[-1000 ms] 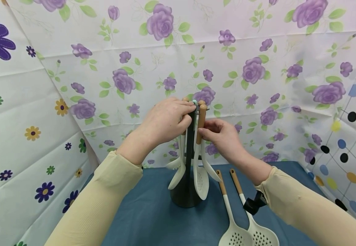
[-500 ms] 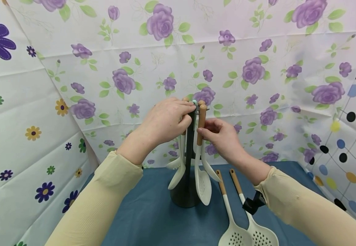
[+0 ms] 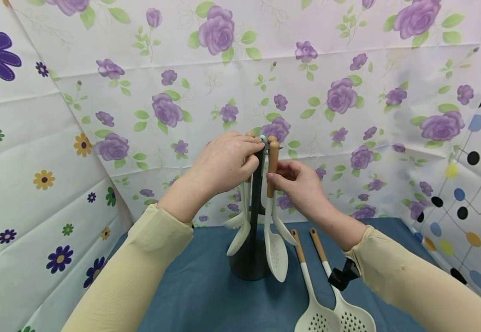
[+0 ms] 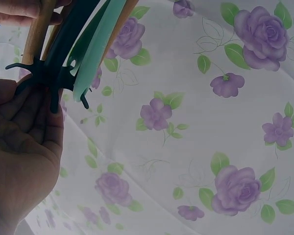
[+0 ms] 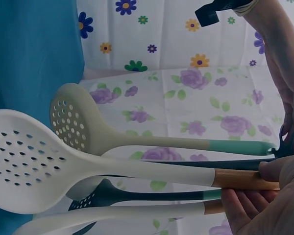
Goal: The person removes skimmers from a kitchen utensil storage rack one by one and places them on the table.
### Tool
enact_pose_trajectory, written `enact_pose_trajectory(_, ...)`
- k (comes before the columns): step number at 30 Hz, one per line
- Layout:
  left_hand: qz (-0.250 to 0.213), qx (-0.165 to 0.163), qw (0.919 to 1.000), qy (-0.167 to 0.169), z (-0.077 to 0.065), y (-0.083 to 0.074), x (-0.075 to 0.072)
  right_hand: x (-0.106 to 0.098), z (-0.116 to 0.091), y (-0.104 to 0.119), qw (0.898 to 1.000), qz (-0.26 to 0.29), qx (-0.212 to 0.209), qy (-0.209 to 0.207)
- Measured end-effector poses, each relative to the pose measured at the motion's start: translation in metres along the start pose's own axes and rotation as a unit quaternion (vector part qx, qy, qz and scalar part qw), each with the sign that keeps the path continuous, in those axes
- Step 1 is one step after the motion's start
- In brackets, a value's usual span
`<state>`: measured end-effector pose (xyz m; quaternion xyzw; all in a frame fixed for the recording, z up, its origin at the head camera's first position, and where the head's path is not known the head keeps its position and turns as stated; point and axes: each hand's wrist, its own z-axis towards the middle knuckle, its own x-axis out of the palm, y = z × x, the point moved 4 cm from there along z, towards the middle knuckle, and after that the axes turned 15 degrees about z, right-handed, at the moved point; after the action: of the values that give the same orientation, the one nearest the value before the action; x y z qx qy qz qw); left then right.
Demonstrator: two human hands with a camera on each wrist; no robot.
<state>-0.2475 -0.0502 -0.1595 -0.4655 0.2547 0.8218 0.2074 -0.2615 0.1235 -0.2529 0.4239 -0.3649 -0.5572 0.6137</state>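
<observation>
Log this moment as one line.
left hand: holds utensil stand top | right hand: pinches slotted spoon by handle | blue cloth: two perforated utensils

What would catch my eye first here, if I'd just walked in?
Probably the dark utensil stand in the middle, its top held by the left hand while the right hand pinches the wooden handle of a white skimmer, head down beside it. Next, perhaps, the purple-rose backdrop behind, and two white slotted utensils on the blue tablecloth at front right.
</observation>
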Motion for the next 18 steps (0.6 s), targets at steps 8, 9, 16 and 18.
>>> enact_pose_trajectory(8, 0.000, -0.001, 1.0000, 0.000, 0.0001, 0.0002, 0.0006, 0.0007, -0.0003, 0.0020, 1.000, 0.002, -0.001, -0.003)
enact_pose_trajectory(9, -0.001, -0.002, 1.0000, 0.000, 0.0000, 0.0002, 0.0006, 0.0008, -0.0001, 0.0022, 1.000, 0.001, -0.001, -0.003)
enact_pose_trajectory(16, 0.000, -0.001, 1.0000, 0.001, 0.0001, 0.0002, 0.0007, 0.0003, 0.0007, 0.0038, 1.000, -0.004, 0.008, -0.004)
enact_pose_trajectory(18, 0.000, -0.001, 1.0000, 0.001, 0.0002, 0.0002, 0.0007, 0.0001, 0.0007, 0.0045, 1.000, -0.006, 0.009, -0.004)
